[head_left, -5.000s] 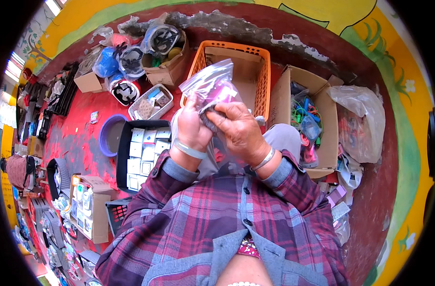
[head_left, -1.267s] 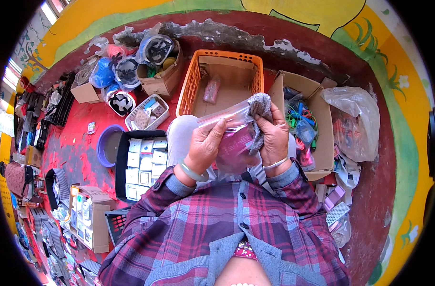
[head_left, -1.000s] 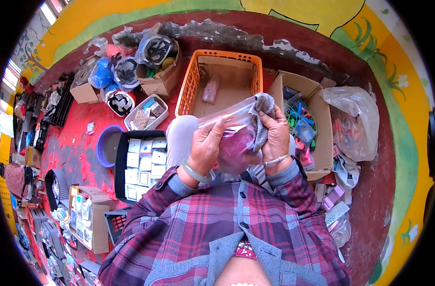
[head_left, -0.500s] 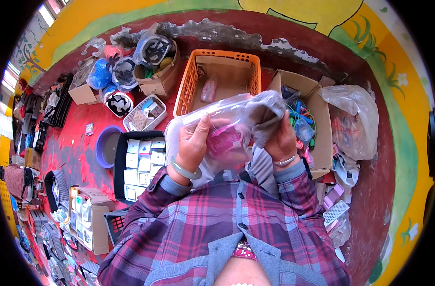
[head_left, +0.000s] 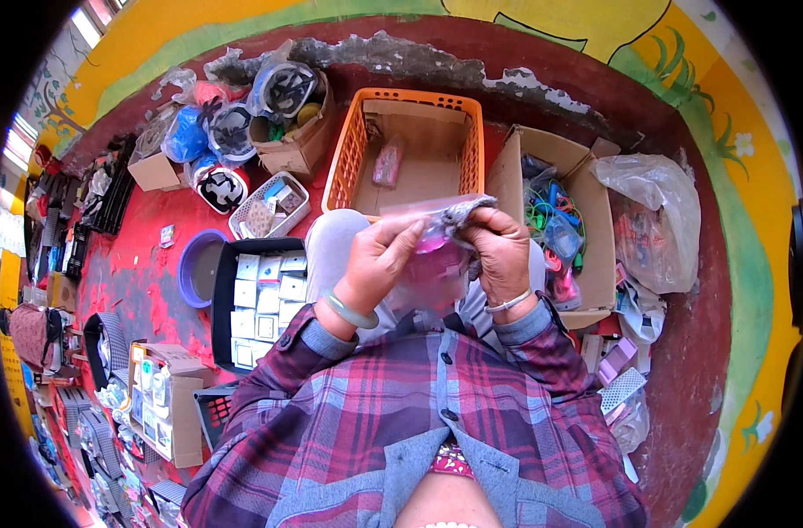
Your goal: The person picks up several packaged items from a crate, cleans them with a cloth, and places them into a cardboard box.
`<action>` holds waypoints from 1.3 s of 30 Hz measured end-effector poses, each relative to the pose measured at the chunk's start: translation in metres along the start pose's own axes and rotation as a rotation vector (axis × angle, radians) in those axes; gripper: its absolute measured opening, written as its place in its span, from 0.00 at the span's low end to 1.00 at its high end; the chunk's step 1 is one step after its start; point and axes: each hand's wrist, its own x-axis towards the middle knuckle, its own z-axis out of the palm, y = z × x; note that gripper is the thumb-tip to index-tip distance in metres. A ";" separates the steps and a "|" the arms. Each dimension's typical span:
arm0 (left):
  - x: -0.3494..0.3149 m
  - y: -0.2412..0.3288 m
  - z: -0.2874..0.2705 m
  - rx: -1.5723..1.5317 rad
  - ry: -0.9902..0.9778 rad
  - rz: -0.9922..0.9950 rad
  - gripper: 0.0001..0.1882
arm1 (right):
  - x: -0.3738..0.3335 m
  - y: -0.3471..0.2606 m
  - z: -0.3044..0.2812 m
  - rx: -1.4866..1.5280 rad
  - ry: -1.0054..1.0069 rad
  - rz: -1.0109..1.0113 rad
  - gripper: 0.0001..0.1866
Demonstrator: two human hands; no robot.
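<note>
Over my lap, my left hand (head_left: 375, 264) pinches the top edge of a clear plastic bag (head_left: 428, 286) with a bright pink patch on it. A grey cloth item (head_left: 463, 209), bunched up at the bag's upper right, is gripped by my right hand (head_left: 500, 253); its exact kind does not show. Both hands are close together, fingers closed. The cloth's lower part is partly behind my right fingers, and the bag is slightly blurred.
Ahead stands an orange basket (head_left: 335, 180) lined with cardboard, with a pink packet (head_left: 388, 165) inside. To the right is a cardboard box (head_left: 599, 220) of colourful items. A black tray (head_left: 221, 304) of small white boxes and a purple basin (head_left: 186, 273) lie left.
My right hand has moved left and down toward my left hand, bringing the grey cloth to the bag's top. My left hand has shifted slightly right, and the bag now hangs lower.
</note>
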 end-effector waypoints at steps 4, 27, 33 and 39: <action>-0.001 -0.008 -0.010 -0.074 0.124 -0.090 0.14 | 0.006 -0.006 -0.007 -0.073 0.087 -0.187 0.11; -0.006 -0.005 0.031 1.073 0.179 0.498 0.35 | -0.012 -0.003 0.042 0.417 0.121 0.016 0.16; 0.008 -0.018 0.026 0.849 0.133 0.528 0.33 | -0.008 -0.001 0.039 0.447 0.124 0.025 0.15; 0.008 -0.016 0.025 0.661 -0.010 0.389 0.34 | 0.005 -0.004 0.020 0.419 0.187 0.048 0.13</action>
